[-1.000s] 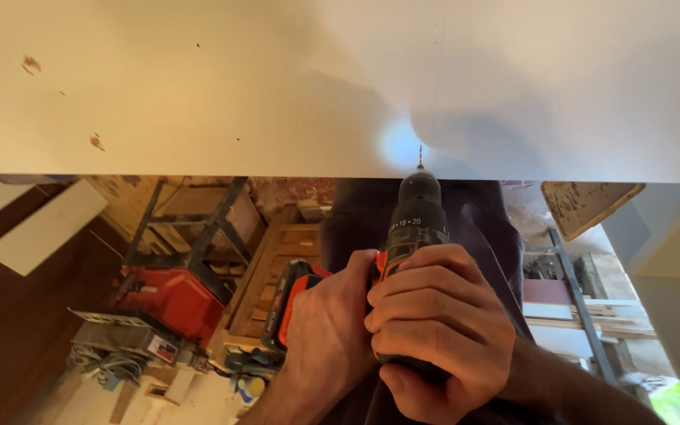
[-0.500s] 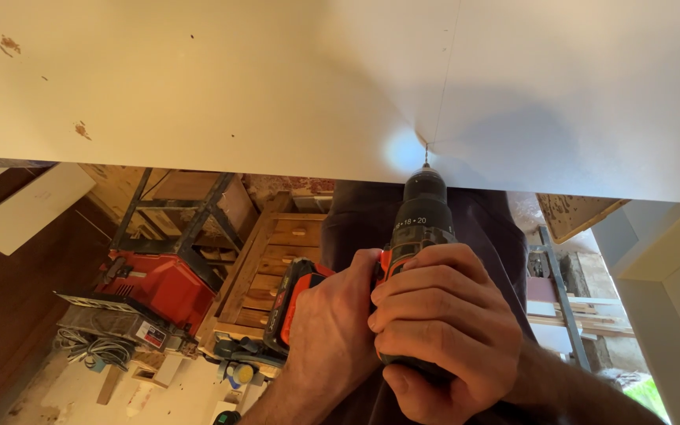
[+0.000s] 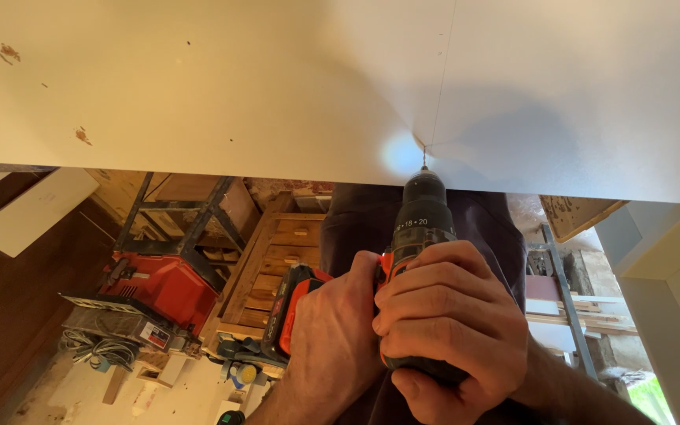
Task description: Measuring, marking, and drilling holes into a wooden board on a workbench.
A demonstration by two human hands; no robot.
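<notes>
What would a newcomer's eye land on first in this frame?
The drill at centre, gripped by both hands, right hand around the body and left hand beside it, its bit against the white panel that fills the upper half. A bright light spot shows on the panel next to the bit. At lower left, a red machine stands beside a wooden pallet.

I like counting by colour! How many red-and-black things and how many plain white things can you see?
Red-and-black: 2, the red-and-black cordless drill in both hands and the red-and-black machine on the floor.
White: 1, the white flat panel overhead.
Total: 3
</notes>
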